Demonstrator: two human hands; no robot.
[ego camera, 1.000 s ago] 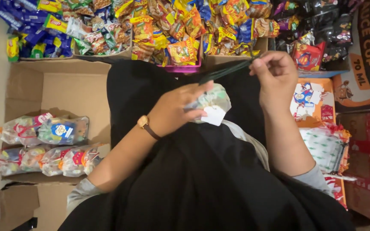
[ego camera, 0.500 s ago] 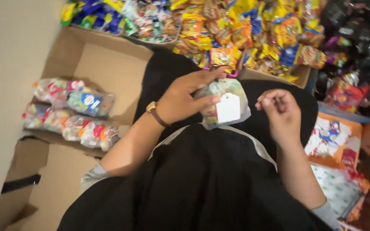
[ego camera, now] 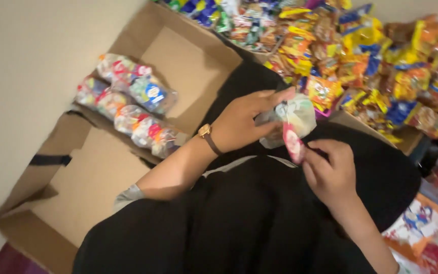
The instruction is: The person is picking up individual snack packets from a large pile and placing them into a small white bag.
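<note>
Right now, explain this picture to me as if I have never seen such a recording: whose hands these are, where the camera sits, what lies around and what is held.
There is no machine here. The one view comes from a camera worn on a person's head, looking down over their lap in dark clothing. The left hand, with a wristwatch on its wrist, grips a small clear bag of mixed sweets. The right hand pinches a pink and red tag hanging at the bag's lower side. To the left lies an opened cardboard box holding a row of filled clear bags. Ahead is a heap of colourful snack packets, mostly yellow, orange and blue. More printed packages lie at the lower right. The picture is slightly blurred, so fine detail cannot be made out.
</note>
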